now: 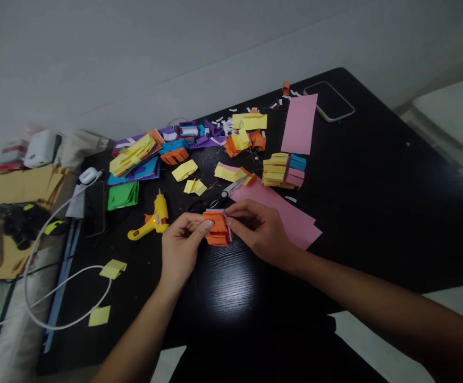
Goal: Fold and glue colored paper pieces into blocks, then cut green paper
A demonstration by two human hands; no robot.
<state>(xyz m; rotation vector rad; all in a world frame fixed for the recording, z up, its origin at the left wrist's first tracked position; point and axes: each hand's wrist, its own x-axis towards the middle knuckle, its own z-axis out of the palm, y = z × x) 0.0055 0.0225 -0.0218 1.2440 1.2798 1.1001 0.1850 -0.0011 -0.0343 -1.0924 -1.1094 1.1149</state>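
Between my two hands is a small stack of folded paper pieces (217, 229), orange on top with pink and bluish edges showing on its right side. My left hand (182, 242) pinches the stack's left side, thumb lying over the orange face. On the opposite edge, the thumb and fingers of my right hand (261, 229) grip the stack near its upper right corner. Just beyond it lie scissors (231, 189), their handles partly hidden behind the stack. Pink paper sheets (287, 213) lie beside and partly under my right hand. A yellow glue gun (153, 219) rests left of my left hand.
Folded paper bundles in yellow (135, 154), green (123, 196) and mixed colours (283, 170) cover the black table's far side, with white scraps (227, 125). A phone (329, 101) lies at the back right. A white cable (72, 325) loops at left, near yellow paper squares (99, 316).
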